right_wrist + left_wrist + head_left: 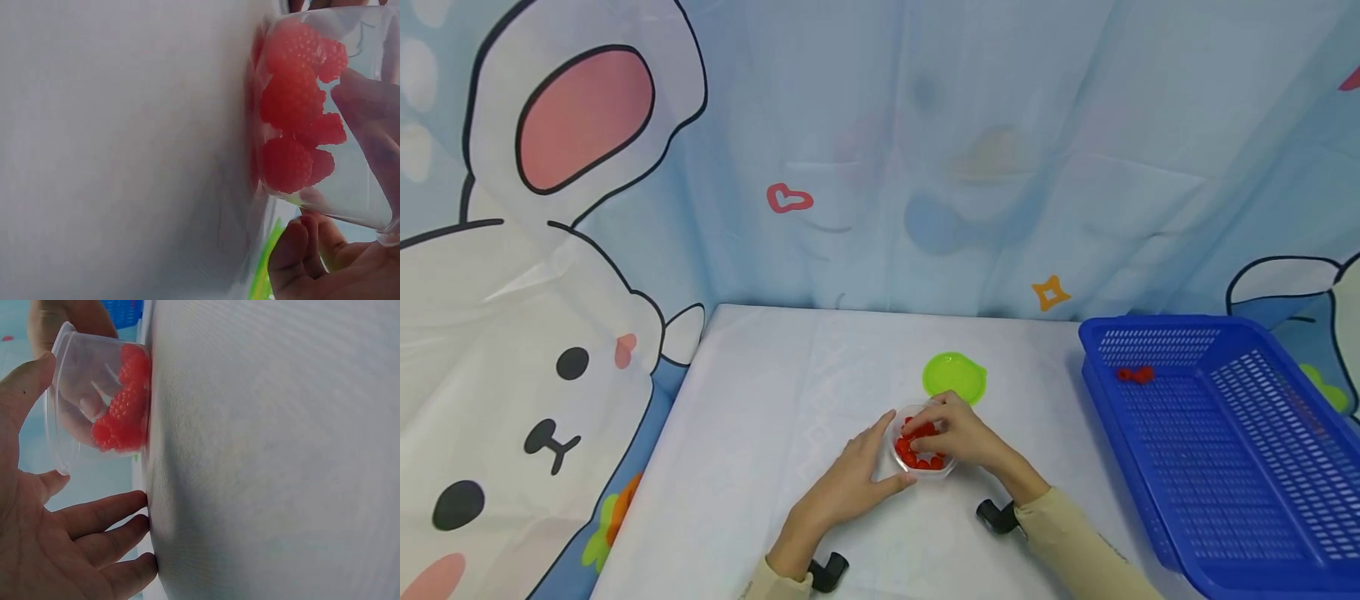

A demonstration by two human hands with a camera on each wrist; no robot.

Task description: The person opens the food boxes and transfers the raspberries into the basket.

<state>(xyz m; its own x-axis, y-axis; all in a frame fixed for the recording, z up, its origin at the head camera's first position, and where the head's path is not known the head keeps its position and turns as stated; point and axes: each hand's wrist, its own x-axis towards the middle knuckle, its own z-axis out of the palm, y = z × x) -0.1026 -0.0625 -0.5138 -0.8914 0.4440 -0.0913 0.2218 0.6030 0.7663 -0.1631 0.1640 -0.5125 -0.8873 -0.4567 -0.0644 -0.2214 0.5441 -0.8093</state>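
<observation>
A clear plastic cup (951,472) stands on the white table with several red raspberries (129,400) inside it. With fingers spread, my left hand (854,477) touches the cup's rim with thumb and forefinger from the left. Its other fingertips rest low beside the cup in the left wrist view. My right hand (962,435) reaches into the cup from above, thumb and forefinger apart close over the raspberries. In the right wrist view its other fingers (294,250) curl outside the cup wall, and no raspberry shows lifted.
A round lime-green dish or lid (953,377) lies just behind the cup. To the right stands a large blue perforated basket (1101,417), with small red pieces (1137,375) near its back left corner. A printed curtain (880,167) hangs behind the table (760,400).
</observation>
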